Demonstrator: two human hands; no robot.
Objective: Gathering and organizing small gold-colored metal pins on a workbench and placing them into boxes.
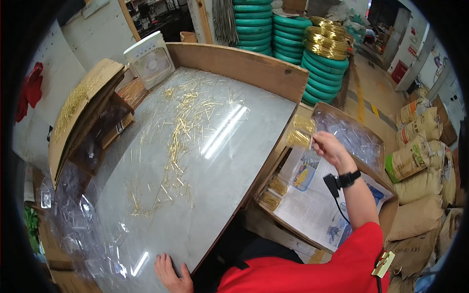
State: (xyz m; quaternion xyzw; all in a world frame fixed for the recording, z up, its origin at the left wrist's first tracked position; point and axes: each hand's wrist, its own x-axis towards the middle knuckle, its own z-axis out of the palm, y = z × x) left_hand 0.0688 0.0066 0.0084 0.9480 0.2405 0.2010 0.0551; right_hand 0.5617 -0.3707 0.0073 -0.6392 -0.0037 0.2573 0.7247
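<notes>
My right hand [331, 147] is closed on the edge of a clear plastic box [299, 133] filled with thin gold-coloured metal pins. It holds the box up above an open cardboard carton [312, 215] at the right of the table. Inside that carton, two similar boxes of pins [274, 192] stand by the left wall, beside printed paper. My left hand [173, 276] lies on the near edge of the grey tabletop [229, 180], fingers apart and nothing in them. Loose gold pins [178, 129] are strewn across the middle and far part of the table.
Clear plastic boxes pile up at the left [73, 219] and fill another carton [347, 134] at the right. A white fan [151, 61] stands at the far left corner. A wooden board [234, 68] edges the table. Green-wrapped coils [322, 73] and sacks [415, 156] stand beyond.
</notes>
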